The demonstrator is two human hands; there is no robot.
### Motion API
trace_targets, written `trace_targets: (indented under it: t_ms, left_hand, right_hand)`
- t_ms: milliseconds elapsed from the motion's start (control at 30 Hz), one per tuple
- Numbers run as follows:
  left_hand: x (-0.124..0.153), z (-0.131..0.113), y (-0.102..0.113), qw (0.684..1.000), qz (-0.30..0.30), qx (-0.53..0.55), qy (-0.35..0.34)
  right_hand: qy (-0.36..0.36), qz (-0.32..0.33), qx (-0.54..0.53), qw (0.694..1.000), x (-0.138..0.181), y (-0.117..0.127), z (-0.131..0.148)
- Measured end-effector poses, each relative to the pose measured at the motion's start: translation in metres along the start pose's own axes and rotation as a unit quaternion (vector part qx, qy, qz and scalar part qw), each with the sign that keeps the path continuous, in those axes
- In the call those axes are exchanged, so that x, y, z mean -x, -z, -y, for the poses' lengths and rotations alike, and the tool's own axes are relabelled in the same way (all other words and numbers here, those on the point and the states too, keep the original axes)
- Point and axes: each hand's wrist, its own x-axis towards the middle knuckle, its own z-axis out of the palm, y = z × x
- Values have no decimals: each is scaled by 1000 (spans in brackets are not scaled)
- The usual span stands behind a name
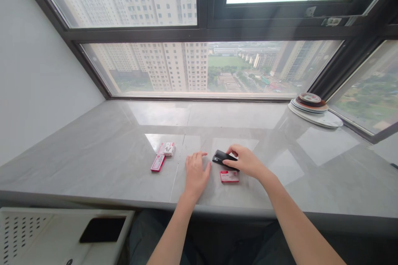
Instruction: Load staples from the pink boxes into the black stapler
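Observation:
My right hand (245, 160) is curled over the rear of a black stapler (221, 157) that lies on the grey stone sill (93, 153). Its fingers close round the stapler's body. My left hand (196, 172) rests flat on the sill just left of the stapler, fingers stretched out and holding nothing. A small red and white staple box (229, 176) lies right below the stapler, between my two hands. Two more staple boxes sit further left: one red (158, 162), one mostly white (166, 149).
A stack of round plates (311, 107) stands at the sill's far right corner by the window. A white perforated unit (46, 236) with a dark phone (102, 229) on it sits below the sill at lower left. A white wall bounds the left side.

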Motion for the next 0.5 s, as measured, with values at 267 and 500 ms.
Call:
trace_targets:
  t_ms: [267, 500]
  left_hand:
    - [5, -41, 4, 927, 226, 24, -298]
    - [-1, 0, 31, 976, 175, 26, -125]
  right_hand:
    - [-114, -72, -122, 983, 8, -1, -39]
    - [-144, -88, -206, 964, 46, -15, -35]
